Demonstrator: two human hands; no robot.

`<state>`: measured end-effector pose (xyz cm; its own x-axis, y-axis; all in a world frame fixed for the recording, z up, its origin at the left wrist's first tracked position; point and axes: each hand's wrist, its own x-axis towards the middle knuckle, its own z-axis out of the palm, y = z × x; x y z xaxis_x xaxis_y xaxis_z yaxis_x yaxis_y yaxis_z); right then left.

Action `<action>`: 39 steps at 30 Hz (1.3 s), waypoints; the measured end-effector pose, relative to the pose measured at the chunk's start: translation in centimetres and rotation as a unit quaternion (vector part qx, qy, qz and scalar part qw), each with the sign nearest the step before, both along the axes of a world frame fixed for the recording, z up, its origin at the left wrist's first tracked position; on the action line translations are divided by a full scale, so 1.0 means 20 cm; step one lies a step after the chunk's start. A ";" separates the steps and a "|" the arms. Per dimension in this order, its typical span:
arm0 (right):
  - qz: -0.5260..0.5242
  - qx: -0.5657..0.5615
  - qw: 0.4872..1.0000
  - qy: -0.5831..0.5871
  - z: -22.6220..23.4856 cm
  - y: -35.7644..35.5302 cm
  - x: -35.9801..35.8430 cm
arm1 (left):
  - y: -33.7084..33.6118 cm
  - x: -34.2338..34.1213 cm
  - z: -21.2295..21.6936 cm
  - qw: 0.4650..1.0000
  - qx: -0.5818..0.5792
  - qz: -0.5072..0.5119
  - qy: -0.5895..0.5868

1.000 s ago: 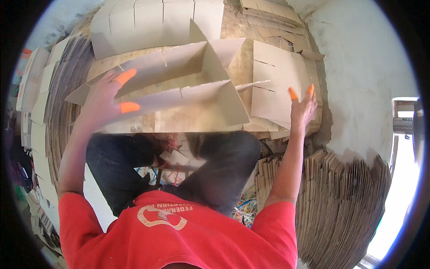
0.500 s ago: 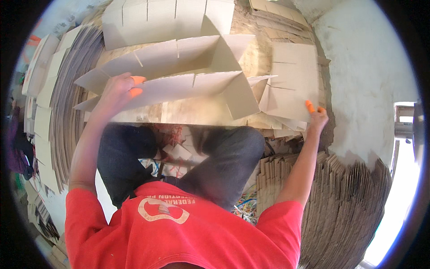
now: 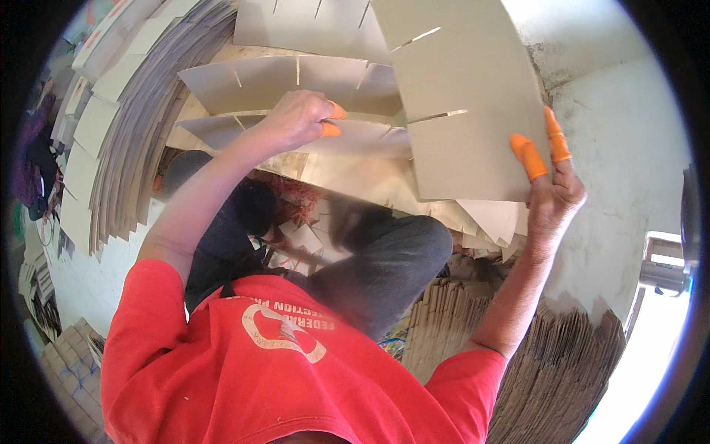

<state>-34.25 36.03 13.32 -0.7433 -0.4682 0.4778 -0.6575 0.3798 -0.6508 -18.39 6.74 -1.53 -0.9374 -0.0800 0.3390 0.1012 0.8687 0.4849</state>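
Up in front of the person's chest, the right hand (image 3: 553, 200) pinches the lower right edge of a large slotted cardboard sheet (image 3: 466, 103), its grip clenched on the board with two fingers (image 3: 529, 157) in orange rubber tips pressed flat against the face. That sheet stands raised and tilted, with narrow slots cut into its left side. Just left of it, the left hand (image 3: 296, 118) is curled over the top edge of a long slotted cardboard strip (image 3: 355, 140) that lies nearly level, and its orange-tipped fingers hook down over the strip. A second strip (image 3: 288, 83) runs parallel just behind, and the two seem to cross into the large sheet, though the joint is hard to make out. Below the hands, dark trousers (image 3: 392, 259) and a red shirt (image 3: 296, 370) fill the view. Stacks of flat cardboard (image 3: 133, 126) fan out at the left, and another pile (image 3: 562, 370) sits by the right elbow.
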 end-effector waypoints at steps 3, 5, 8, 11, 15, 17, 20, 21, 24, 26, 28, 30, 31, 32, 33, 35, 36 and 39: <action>0.049 0.047 0.997 0.037 -0.05 -0.08 0.03 | 0.03 -0.01 -0.02 1.000 0.029 0.002 0.009; 0.049 0.069 0.996 -0.022 -0.06 -0.12 0.07 | 0.04 -0.02 -0.05 1.000 0.029 0.004 0.009; 0.058 0.103 0.993 -0.003 -0.07 -0.15 0.07 | 0.05 -0.03 -0.04 1.000 0.019 0.022 -0.004; 0.067 0.094 0.993 0.018 -0.06 -0.18 0.06 | 0.03 -0.05 -0.06 0.999 0.020 0.024 0.010; 0.048 0.115 0.992 0.018 -0.06 -0.22 0.10 | 0.01 -0.06 -0.08 0.999 0.025 0.017 0.034; 0.041 0.106 0.993 0.007 -0.12 -0.24 0.13 | 0.02 -0.07 -0.06 1.000 0.014 0.025 0.009; 0.106 0.119 0.987 0.009 -0.25 -0.27 0.08 | 0.02 -0.08 -0.06 1.000 0.024 0.018 0.011; 0.118 0.135 0.984 0.010 -0.28 -0.29 0.08 | 0.02 -0.09 -0.07 0.999 0.030 0.012 0.018; 0.132 0.197 0.971 -0.008 -0.35 -0.32 0.05 | 0.02 -0.11 -0.06 0.998 0.043 0.034 -0.017; 0.146 0.220 0.964 -0.044 -0.37 -0.36 0.05 | 0.01 -0.13 -0.07 0.999 0.037 0.029 -0.003; 0.112 0.260 0.952 -0.112 -0.33 -0.39 0.06 | -0.01 -0.14 -0.08 0.999 0.044 0.028 0.003; 0.169 0.259 0.951 0.002 -0.32 -0.38 0.03 | -0.02 -0.15 -0.08 0.998 0.063 0.031 0.002; 0.197 0.255 0.945 0.057 -0.31 -0.38 0.02 | -0.02 -0.15 -0.05 0.997 0.075 0.032 -0.007; 0.199 0.270 0.939 0.070 -0.30 -0.38 0.03 | -0.01 -0.13 -0.02 0.996 0.087 0.033 -0.016; 0.202 0.284 0.934 0.083 -0.29 -0.38 0.04 | -0.01 -0.13 0.00 0.994 0.099 0.034 -0.026; 0.211 0.283 0.928 0.118 -0.35 -0.38 0.05 | -0.02 -0.12 -0.03 0.998 0.055 0.027 -0.032; 0.215 0.268 0.928 0.140 -0.45 -0.37 0.04 | -0.02 -0.13 -0.05 0.999 0.033 0.020 -0.035; 0.190 0.277 0.934 0.118 -0.47 -0.38 0.09 | -0.01 -0.12 -0.05 0.998 0.057 0.023 -0.021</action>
